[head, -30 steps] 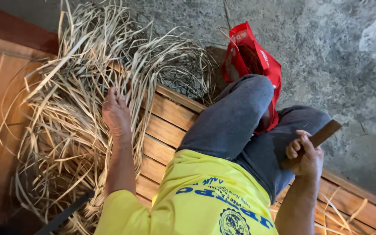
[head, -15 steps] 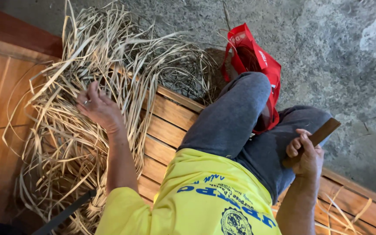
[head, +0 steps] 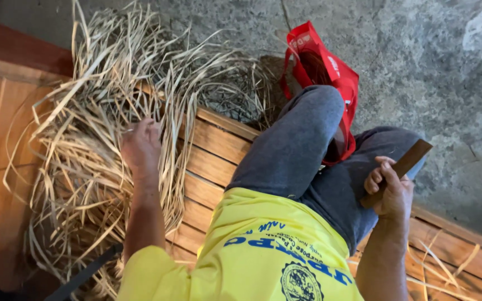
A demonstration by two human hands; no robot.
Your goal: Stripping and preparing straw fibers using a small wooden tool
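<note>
Fingers of the left hand (head: 139, 146) are curled down into the tangled heap of pale dried straw strips (head: 93, 150) on the left, seemingly gripping a few to pull free. The right hand (head: 390, 192) closes around a flat brown wooden blade (head: 401, 165), its long axis slanting up toward the far right, clear of the grey-trousered knees (head: 302, 150), beside the red bag (head: 322, 67).

I see soft, even daylight with no glare. The concrete floor (head: 419, 67) looks bright and the yellow shirt (head: 263, 251) vivid. Shadow pools under the pile of dry strips (head: 101, 111) and at the lower left corner. Focus holds, slightly soft at the edges.
</note>
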